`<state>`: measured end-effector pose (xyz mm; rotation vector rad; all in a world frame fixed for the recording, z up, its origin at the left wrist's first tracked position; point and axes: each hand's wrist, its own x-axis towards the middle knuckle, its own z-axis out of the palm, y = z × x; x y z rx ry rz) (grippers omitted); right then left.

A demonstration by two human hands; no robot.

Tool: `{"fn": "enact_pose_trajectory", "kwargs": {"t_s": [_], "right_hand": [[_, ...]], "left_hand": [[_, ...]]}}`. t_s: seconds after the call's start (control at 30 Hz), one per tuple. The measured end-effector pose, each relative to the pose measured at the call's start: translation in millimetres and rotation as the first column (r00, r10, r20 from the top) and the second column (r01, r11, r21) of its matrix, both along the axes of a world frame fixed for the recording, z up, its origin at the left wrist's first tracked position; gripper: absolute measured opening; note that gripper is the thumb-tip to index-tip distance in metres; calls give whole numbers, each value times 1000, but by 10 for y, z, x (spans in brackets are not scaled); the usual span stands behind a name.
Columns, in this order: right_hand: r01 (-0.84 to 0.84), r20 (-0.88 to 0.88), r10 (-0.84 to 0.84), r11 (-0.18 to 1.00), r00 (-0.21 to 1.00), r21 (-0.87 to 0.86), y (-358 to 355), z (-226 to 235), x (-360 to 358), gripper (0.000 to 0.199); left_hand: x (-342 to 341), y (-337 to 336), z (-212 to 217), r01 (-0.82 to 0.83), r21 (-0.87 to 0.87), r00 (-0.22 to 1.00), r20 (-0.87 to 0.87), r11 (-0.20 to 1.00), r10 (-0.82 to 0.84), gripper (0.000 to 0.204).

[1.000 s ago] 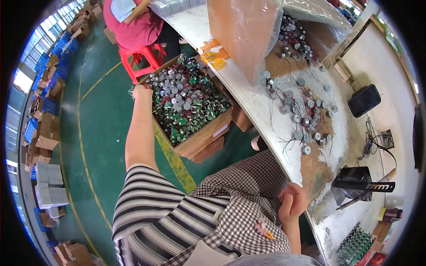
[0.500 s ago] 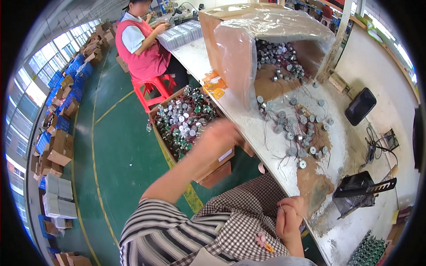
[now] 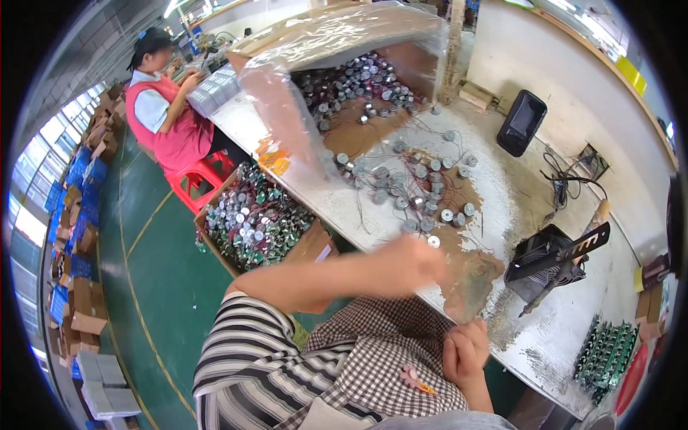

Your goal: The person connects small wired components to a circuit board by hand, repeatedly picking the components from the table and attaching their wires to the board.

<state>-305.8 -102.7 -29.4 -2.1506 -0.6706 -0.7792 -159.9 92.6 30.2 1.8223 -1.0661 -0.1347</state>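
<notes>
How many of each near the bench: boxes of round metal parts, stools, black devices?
Boxes of round metal parts: 2, the floor box and the tipped box on the bench
Red stool: 1
Black fan: 1
Black flat device: 1
Total: 5

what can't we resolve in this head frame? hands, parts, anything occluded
- Left hand, head view: motion-blurred over the bench edge; its fingers and any held part cannot be told.
- Right hand: curled at the lap, palm turned away; contents hidden.
- Round metal parts on the bench: too small to tell type or wire ends.
- Box on the bench: plastic liner glare hides the inside.
- Green parts: near the rim, distorted.
</notes>
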Motion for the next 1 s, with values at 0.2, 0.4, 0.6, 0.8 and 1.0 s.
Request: {"fn": "enact_pose_trajectory", "kwargs": {"t_s": [0.2, 0.4, 0.6, 0.8, 1.0], "right_hand": [[246, -4, -246, 969, 969, -29, -340, 15, -297, 9], [596, -105, -591, 762, 800, 253, -667, -29, -333, 7], [561, -199, -533, 702, 823, 439, -693, -136, -289, 19], [585, -226, -543, 706, 809, 399, -735, -147, -323, 18], [494, -148, -482, 751, 864, 439, -704, -112, -270, 14]], "left_hand": [[2326, -178, 277, -784, 0, 579, 361, 621, 731, 32], [3617, -395, 355, -858, 487, 410, 459, 163, 788, 56], [4577, 379, 24, -858, 415, 496, 524, 301, 692, 85], [4294, -38, 18, -694, 638, 708, 524, 333, 473, 104], [3770, 420, -151, -637, 510, 770, 378, 579, 514, 88]]}}
